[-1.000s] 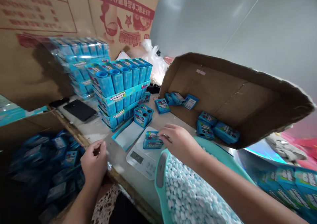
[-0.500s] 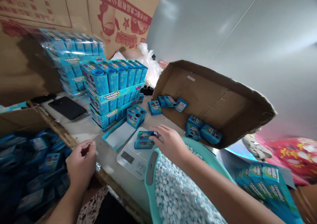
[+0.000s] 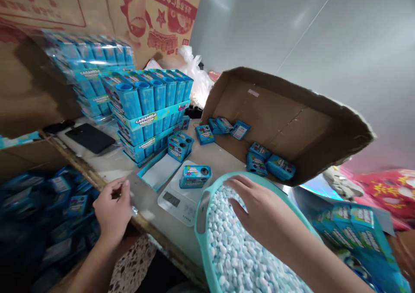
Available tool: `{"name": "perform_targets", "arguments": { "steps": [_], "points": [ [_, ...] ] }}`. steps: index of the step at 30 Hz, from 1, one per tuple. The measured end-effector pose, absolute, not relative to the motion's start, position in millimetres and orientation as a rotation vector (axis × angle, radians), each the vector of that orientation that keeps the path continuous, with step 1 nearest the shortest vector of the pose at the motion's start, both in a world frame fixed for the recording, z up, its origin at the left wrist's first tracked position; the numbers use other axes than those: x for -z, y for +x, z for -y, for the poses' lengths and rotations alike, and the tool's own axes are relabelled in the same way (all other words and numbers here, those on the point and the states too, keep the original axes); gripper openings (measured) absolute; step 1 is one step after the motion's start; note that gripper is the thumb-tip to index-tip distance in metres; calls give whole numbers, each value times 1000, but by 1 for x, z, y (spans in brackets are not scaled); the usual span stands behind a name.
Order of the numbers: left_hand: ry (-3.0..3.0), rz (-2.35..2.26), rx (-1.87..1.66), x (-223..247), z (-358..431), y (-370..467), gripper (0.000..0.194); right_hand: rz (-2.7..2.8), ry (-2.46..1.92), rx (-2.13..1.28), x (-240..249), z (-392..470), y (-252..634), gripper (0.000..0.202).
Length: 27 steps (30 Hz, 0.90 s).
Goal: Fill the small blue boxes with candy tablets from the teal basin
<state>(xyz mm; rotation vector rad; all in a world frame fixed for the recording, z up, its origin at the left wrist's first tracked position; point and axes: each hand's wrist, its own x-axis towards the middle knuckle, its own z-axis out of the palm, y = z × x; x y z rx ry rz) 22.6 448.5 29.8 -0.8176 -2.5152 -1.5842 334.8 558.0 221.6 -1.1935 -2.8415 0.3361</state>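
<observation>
One small blue box [image 3: 195, 176] lies on the white scale [image 3: 177, 199]. My right hand [image 3: 256, 202], open with fingers spread, is over the candy basin [image 3: 201, 228]. My left hand [image 3: 113, 206] is loosely curled near the table edge.

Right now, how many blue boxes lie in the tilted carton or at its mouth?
7: one box at the carton mouth, three beside it, three by the teal tub; others may be hidden.
</observation>
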Motion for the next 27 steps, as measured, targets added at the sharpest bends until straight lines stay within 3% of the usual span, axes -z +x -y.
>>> {"name": "perform_targets", "arguments": {
  "steps": [10,17,27],
  "points": [
    [-845,2518,1588,-34,-447,24,37,2933,-1382,-673,-187,-543,367,18],
    [-796,2482,1603,-34,-447,25,35,2994,-1421,-474,-196,-553,365,15],
    [-826,2531,1592,-28,-446,21,36,2752,-1421,-539,-197,-560,367,19]
  ]
}}
